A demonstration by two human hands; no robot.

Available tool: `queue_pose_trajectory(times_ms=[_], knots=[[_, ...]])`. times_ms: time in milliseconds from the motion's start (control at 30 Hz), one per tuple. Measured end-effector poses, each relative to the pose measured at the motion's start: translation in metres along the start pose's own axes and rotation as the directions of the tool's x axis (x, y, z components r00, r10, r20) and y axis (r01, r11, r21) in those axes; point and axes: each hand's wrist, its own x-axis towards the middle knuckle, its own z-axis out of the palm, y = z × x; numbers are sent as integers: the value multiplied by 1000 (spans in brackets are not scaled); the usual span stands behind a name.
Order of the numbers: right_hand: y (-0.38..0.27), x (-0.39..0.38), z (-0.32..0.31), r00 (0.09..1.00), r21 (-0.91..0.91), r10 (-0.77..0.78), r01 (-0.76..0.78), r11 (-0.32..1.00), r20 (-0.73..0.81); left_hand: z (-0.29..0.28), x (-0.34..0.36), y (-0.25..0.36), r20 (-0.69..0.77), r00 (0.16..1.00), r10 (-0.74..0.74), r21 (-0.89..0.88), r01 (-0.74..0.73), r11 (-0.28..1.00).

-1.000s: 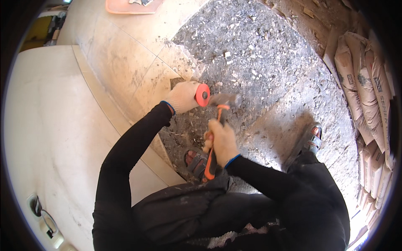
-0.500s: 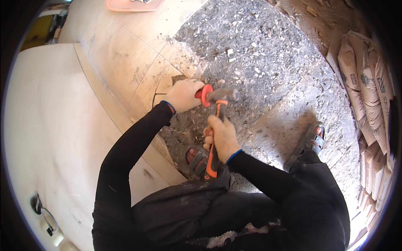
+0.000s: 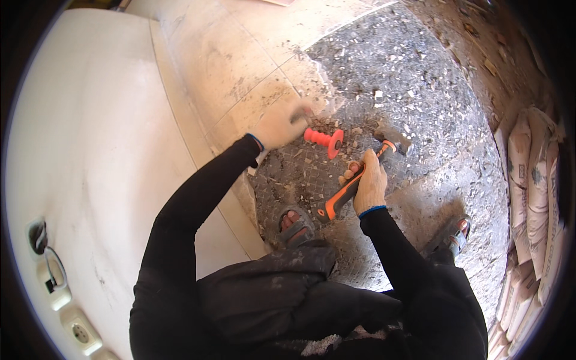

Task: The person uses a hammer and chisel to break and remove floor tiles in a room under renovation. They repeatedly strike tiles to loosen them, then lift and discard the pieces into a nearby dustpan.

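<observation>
My left hand (image 3: pixel 282 123), in a cream glove, is at the broken edge of the beige tiles (image 3: pixel 243 63), its fingers curled and blurred; what they hold, if anything, I cannot make out. Just below it a chisel (image 3: pixel 324 142) with a ribbed red grip and round guard rests on the rough grey floor (image 3: pixel 408 72), outside my fingers. My gloved right hand (image 3: pixel 369 183) is closed on the orange and black handle of a hammer (image 3: pixel 343 195), whose head points up and right over the rubble.
A white wall (image 3: pixel 90 132) with sockets (image 3: pixel 80 333) runs along my left. Stacked paper sacks (image 3: pixel 531 192) line the right, below brown debris (image 3: pixel 486 48). My sandalled feet (image 3: pixel 294 225) stand on the rough floor. A pale pink object (image 3: pixel 276 2) shows at the top edge.
My left hand has let go of the chisel and moved up and right. My right hand has carried the hammer right and up, away from the chisel. The view has shifted.
</observation>
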Motion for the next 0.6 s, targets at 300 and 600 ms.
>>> queue_pose_trajectory(times_ms=[300,600], knots=[[50,-34,11,993,-582,-89,24,813,-83,-33,-67,-28,-257,842,-473,302,535,789],[48,-45,48,788,-684,-424,606,407,446,10,-107,-24,-354,850,-390,462,522,717]])
